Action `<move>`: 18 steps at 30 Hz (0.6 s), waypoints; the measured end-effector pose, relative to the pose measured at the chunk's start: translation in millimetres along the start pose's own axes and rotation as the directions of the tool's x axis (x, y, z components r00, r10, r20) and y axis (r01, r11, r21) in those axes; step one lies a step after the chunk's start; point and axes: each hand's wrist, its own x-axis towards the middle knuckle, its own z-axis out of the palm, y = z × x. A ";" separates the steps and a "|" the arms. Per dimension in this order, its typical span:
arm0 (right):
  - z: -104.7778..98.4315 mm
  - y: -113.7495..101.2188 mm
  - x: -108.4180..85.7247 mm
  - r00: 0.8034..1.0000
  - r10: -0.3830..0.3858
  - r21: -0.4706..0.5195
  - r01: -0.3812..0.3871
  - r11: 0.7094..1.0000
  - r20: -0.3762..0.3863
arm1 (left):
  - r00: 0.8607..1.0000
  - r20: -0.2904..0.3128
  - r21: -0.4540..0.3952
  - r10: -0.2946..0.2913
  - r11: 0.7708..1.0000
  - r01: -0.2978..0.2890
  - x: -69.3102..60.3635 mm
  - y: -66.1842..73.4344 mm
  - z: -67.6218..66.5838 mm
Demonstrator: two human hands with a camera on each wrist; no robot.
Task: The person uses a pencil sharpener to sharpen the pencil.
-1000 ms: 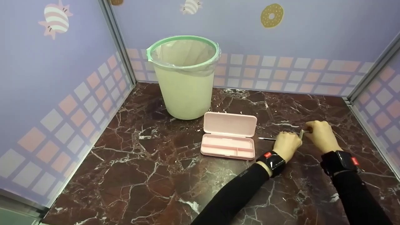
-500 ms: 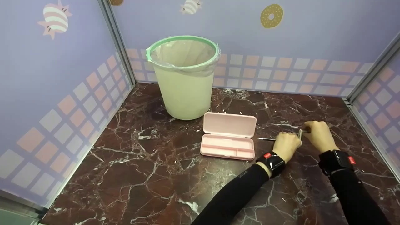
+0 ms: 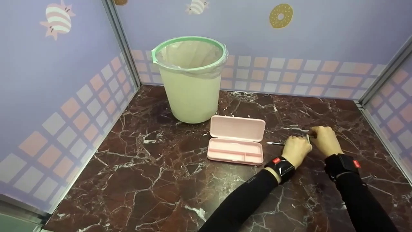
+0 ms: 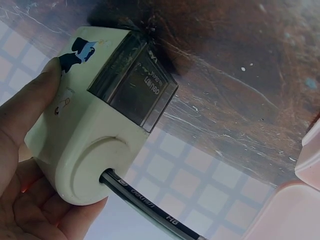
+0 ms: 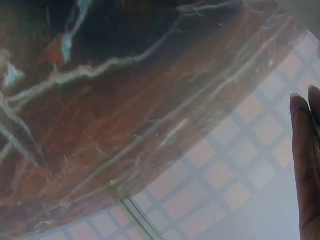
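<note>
Gripped in your left hand (image 3: 296, 149): sharpener (image 4: 95, 117), pencil (image 4: 148, 204) in its hole.
Your right hand (image 3: 325, 141) is beside it; whether it pinches anything, I cannot tell.

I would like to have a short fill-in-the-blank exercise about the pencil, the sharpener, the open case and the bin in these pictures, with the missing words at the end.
1. In the left wrist view, the two-letter mark printed on the pencil is ____.
2. The sharpener is gripped by the person's ____ hand.
3. The base of the open pink case is divided into ____ compartments.
4. The rim of the bin is coloured ____.

Missing words: HB; left; three; green.
</note>
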 end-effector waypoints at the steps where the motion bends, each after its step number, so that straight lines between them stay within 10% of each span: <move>1: 3.0 1.6 -0.2 1.000 -0.001 0.002 0.001 1.000 0.011 | 1.000 -0.003 0.001 -0.001 1.000 0.001 -0.2 0.2 -0.3; 18: 19.1 12.7 -5.5 0.995 -0.027 0.039 0.023 0.999 0.098 | 0.999 -0.030 -0.015 0.014 1.000 -0.015 -2.6 -2.0 0.7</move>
